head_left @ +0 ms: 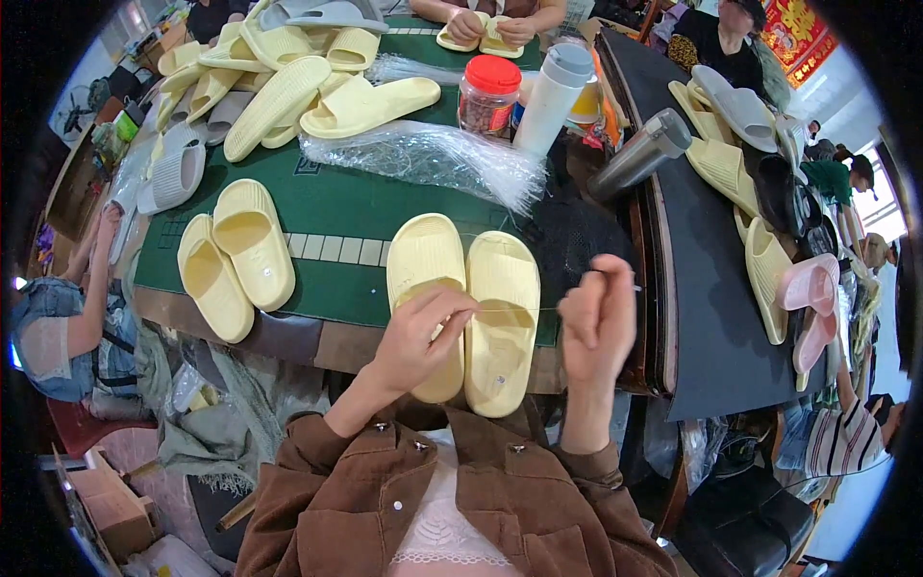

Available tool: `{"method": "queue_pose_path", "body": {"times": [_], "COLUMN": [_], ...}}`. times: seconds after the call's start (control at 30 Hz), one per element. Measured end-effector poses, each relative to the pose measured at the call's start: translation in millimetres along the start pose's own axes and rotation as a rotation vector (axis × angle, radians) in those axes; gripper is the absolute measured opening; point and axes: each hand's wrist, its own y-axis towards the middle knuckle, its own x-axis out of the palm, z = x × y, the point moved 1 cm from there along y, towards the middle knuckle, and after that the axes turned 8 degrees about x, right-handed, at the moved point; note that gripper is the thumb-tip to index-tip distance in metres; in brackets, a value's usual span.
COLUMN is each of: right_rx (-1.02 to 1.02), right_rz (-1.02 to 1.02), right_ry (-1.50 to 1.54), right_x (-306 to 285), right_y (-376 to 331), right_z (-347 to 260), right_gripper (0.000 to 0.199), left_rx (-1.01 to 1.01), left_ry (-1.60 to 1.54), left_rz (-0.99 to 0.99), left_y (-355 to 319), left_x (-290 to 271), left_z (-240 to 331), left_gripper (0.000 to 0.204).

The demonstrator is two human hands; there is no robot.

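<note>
Brown jacket (pixel 548 510), then yellow slipper pair (pixel 496 341), toes forward, long axes front-to-back.

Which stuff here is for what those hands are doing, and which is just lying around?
Part of the job:
- yellow slippers in front of the person
- thin strand, pinched by the left hand, running toward the right hand
- probably the clear strands bundled behind

Seemingly just there:
- red-lidded jar
- white bottle
- grey tumbler
</note>
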Motion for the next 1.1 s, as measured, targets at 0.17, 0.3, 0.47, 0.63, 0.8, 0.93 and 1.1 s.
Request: {"method": "queue_pose_path", "body": {"times": [0.17,0.3,0.47,0.63,0.8,0.93,1.1], "right_rx": [-0.165,-0.195,-0.049,0.183,0.393,0.579,0.632], "right_rz": [0.064,0.086,0.262,-0.020,-0.266,-0.387,-0.590], "right_ry": [0.181,0.165,-0.105,-0.362,-0.636,-0.861,-1.029], "right_x": [-18,-32,-21,-16,0,6,-12], "right_y": [-6,-6,1,-4,-9,-17,-26], "right_z": [-39,-48,-34,-15,-12,-7,3], "right_gripper": [0.026,0.026,0.035,0.025,0.026,0.022,0.018], "left_rx": [-0.009,0.125,0.254,0.428,0.457,0.515,0.456], "left_ry": [0.055,0.158,0.150,0.220,0.285,0.355,0.429], "left_rz": [0.038,0.066,-0.119,-0.153,-0.234,-0.306,-0.325], "left_y": [7,8,4,1,-16,-32,-51], "left_x": [-17,-17,-19,-17,-20,-27,-33], "left_z": [9,8,27,43,47,41,32], "left_gripper": [0.012,0.014,0.017,0.019,0.020,0.020,0.019]}}
